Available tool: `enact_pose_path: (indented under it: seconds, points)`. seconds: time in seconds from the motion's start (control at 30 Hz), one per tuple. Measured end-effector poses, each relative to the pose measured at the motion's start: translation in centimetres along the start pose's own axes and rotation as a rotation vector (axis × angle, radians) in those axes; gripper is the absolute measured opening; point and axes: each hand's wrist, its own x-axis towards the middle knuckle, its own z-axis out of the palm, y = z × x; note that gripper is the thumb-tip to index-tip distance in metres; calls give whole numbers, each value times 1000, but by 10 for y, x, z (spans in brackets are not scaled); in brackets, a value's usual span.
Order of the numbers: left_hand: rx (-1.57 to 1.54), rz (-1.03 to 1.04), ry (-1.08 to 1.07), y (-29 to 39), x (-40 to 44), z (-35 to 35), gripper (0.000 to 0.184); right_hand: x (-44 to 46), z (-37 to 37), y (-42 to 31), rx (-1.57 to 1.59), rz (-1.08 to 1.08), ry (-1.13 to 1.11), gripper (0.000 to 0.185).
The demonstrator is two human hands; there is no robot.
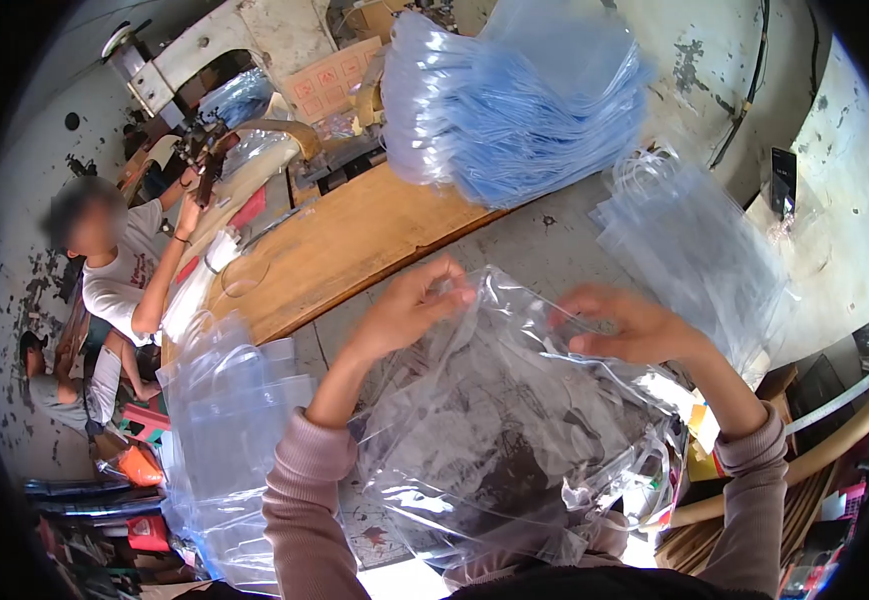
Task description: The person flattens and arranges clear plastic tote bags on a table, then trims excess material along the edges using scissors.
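And the left hand [410, 310] pinched the clear bag [495, 400] at its top edge! The right hand [635, 325] curled alongside, grip unclear to me; the bag spread below both.

The plastic bag [500, 420] was colourless, with greys and near-black showing through it and white streaks of glare across its folds; the tall stack of bags [545, 130] was pale blue, deeper along its lower layers and whitish at its left end; the right-hand pile [695, 250] was a clear grey-blue, the left-hand pile [240, 410] a faint bluish lilac; the wooden board [365, 225] was honey brown with a darker edge, the tabletop [530, 235] grey with dark marks; the sleeves [310, 480] were dusty pink, finely ribbed; the co-worker's shirt [115, 295] was white with dark reddish lettering; the cardboard [335, 82] was tan with red printed squares; the phone [783, 182] was black; the left wall [35, 145] was pale grey, blotched with black.
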Motion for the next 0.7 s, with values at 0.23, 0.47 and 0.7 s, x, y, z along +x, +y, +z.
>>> enact_pose_path:
  seconds: [0.23,0.47,0.7]
  points:
    - [48,243,205,105,-35,23,25,3,11,-85,14,-135,332,21]
    - [-139,186,185,106,-43,25,20,-3,26,-86,-162,-244,581,15]
    - [-79,154,257,117,-48,33,23,-3,15,-89,-134,-261,446,16]
